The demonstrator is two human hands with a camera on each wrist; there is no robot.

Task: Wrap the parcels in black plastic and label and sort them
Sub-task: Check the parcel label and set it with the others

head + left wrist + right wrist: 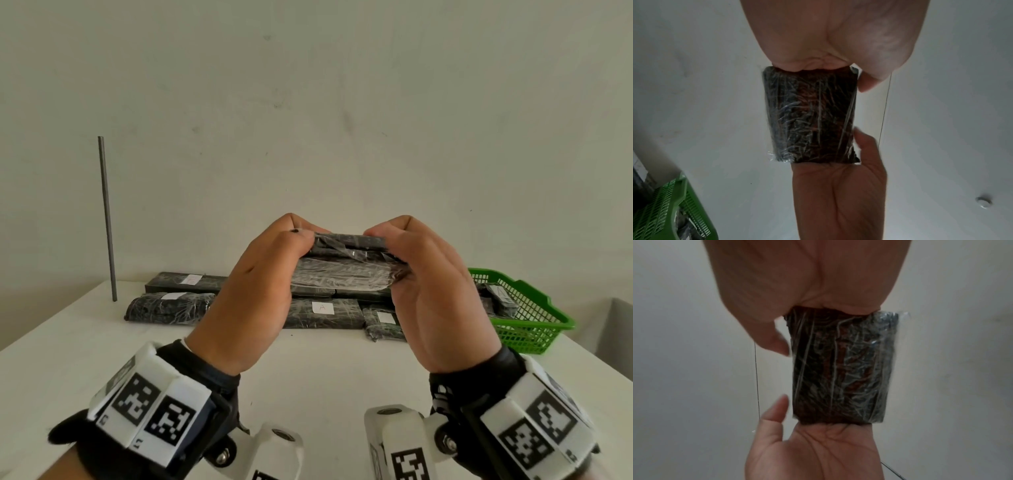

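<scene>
Both of my hands hold one parcel [346, 274] wrapped in black plastic, raised in the air over the white table [308, 377]. My left hand [291, 236] grips its left end, with the fingers curled over the top edge. At the other end my right hand [397, 236] grips in the same way. In the left wrist view the parcel [812, 116] spans from the left palm [830, 40] to the right palm [838, 194]. The right wrist view shows the crinkled shiny wrap [838, 366] between the right hand [807, 280] and the left hand [813, 451]. No label shows on this parcel.
Several wrapped parcels [171, 308] with white labels lie in a row at the table's back; one label [322, 307] reads A. A green basket [534, 318] at the back right holds more parcels. A thin metal rod [107, 219] stands upright at the back left.
</scene>
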